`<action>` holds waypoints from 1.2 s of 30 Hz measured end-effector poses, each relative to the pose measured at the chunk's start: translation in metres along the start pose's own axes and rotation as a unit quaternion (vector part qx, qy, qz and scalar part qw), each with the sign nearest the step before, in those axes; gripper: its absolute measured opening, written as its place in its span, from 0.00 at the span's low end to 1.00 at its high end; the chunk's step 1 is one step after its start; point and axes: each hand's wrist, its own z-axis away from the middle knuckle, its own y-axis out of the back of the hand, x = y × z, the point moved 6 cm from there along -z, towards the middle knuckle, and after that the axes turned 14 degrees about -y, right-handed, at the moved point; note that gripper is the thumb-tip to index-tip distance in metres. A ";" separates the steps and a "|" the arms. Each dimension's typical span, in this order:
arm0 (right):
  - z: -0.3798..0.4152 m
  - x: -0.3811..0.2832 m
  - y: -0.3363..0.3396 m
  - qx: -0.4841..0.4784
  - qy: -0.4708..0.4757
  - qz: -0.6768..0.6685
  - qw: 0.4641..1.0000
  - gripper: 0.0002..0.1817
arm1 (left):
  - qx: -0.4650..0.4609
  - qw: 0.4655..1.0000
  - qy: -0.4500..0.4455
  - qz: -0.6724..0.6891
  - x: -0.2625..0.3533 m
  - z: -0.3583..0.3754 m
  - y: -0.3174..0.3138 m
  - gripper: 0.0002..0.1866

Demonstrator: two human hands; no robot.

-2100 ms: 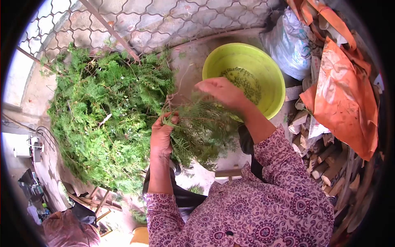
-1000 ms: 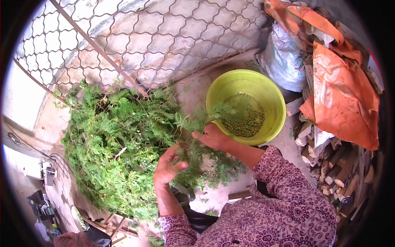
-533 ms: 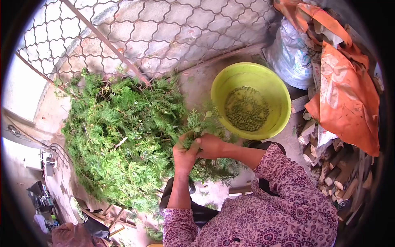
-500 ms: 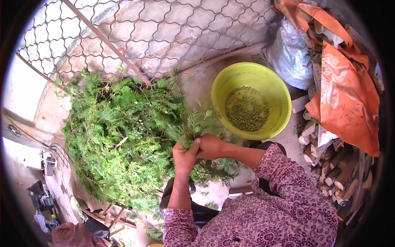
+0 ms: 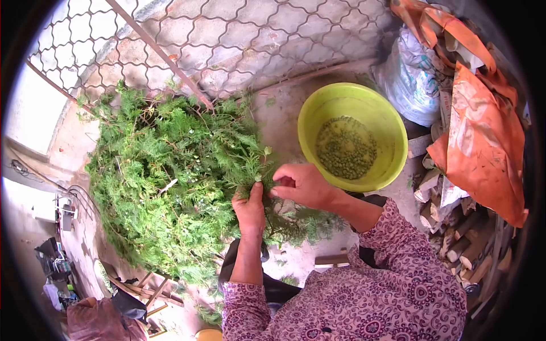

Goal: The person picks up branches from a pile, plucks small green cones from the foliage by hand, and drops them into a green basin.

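Note:
My left hand is closed around a leafy evergreen sprig, its thumb pressed beside a small pale green cone. Just to the right, my right hand is apart from it, fingers curled in a pinch; whatever lies between the fingertips is too small to make out. Beyond the right hand stands a yellow-green plastic basin, its bottom covered with many small round green cones. A big heap of cut evergreen branches spreads to the left of my hands and touches the left one's side.
A wire mesh fence runs along the back wall. At right are a white woven sack, an orange sack and stacked firewood. A wooden frame and brown cloth lie at lower left.
My right hand has come away from my left hand, moving slightly right and up, with fingers curled. The left hand keeps its hold on the sprig. The view has shifted slightly.

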 end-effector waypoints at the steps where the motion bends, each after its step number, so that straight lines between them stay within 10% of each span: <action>1: 0.000 0.001 0.004 0.015 -0.001 -0.082 0.997 0.13 | -0.026 1.000 -0.002 -0.005 -0.001 0.001 -0.004 0.06; 17: -0.009 0.001 0.008 -0.006 -0.012 -0.017 1.000 0.12 | -0.133 0.990 0.014 -0.054 -0.009 0.012 -0.014 0.04; 29: -0.012 0.025 -0.001 -0.187 -0.190 -0.250 0.931 0.08 | -0.120 0.986 0.111 -0.003 0.002 0.019 -0.005 0.04; 32: -0.016 0.026 0.006 -0.289 -0.180 -0.510 0.790 0.03 | -0.136 0.982 0.127 0.039 0.005 0.021 -0.006 0.05; 36: -0.015 0.020 0.025 -0.222 -0.169 -0.525 0.805 0.03 | -0.085 0.982 0.157 0.058 -0.001 0.021 0.003 0.08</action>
